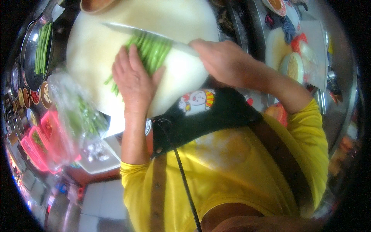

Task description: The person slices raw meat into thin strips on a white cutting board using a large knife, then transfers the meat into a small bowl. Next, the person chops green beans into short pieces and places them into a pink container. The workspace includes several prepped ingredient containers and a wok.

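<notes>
A bundle of green beans (153, 53) lies side by side on a large round white cutting board (185, 17). My left hand (134, 74) rests on the bundle, its fingers spread over the beans and its thumb at their near side. In my right hand (223, 62) is the handle end of a kitchen knife (139, 30), whose long blade reaches leftward across the far ends of the beans. The handle itself is hidden by my fingers. A few bean ends (111, 84) stick out to the left of my left wrist.
More green beans (43, 47) lie in a black pan (32, 58) at the left. A clear plastic bag of greens (84, 113) and pink baskets (36, 145) sit left of the board. A brown bowl (97, 5) stands at its far edge. At the right is a white tub (292, 68).
</notes>
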`<state>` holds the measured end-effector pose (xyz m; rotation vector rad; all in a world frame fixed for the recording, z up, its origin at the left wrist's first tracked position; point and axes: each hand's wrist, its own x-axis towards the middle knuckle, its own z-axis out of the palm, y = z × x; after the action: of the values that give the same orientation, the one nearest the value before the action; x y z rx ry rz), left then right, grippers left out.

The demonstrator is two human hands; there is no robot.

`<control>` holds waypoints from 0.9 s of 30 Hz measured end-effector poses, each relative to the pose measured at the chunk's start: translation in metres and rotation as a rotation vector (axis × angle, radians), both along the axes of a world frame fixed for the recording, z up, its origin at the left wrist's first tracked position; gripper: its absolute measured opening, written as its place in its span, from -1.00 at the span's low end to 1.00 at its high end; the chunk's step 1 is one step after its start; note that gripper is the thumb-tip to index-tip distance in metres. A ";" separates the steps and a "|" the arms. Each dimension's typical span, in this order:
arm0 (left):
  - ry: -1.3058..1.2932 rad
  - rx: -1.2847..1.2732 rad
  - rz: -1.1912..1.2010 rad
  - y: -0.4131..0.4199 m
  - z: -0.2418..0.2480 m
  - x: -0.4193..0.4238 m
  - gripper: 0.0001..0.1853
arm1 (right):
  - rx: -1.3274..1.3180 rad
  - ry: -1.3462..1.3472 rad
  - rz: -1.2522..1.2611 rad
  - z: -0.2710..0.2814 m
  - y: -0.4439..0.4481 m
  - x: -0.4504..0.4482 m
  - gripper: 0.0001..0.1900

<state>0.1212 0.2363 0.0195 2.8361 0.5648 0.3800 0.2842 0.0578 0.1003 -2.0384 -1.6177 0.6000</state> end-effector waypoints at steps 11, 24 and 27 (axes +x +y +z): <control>0.008 -0.053 0.011 -0.005 0.000 -0.001 -0.12 | -0.321 0.079 0.091 0.018 0.023 0.015 -0.84; 0.023 -0.004 -0.016 0.029 0.006 -0.009 -0.13 | -0.175 0.066 -0.185 -0.019 0.040 0.011 -0.81; 0.079 0.044 0.053 0.055 0.005 -0.012 -0.14 | -0.035 0.099 -0.224 -0.012 0.016 0.016 -0.77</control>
<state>0.1089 0.2918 0.0242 2.8937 0.6564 0.2943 0.3006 0.0737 0.0879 -2.1423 -1.3094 0.6395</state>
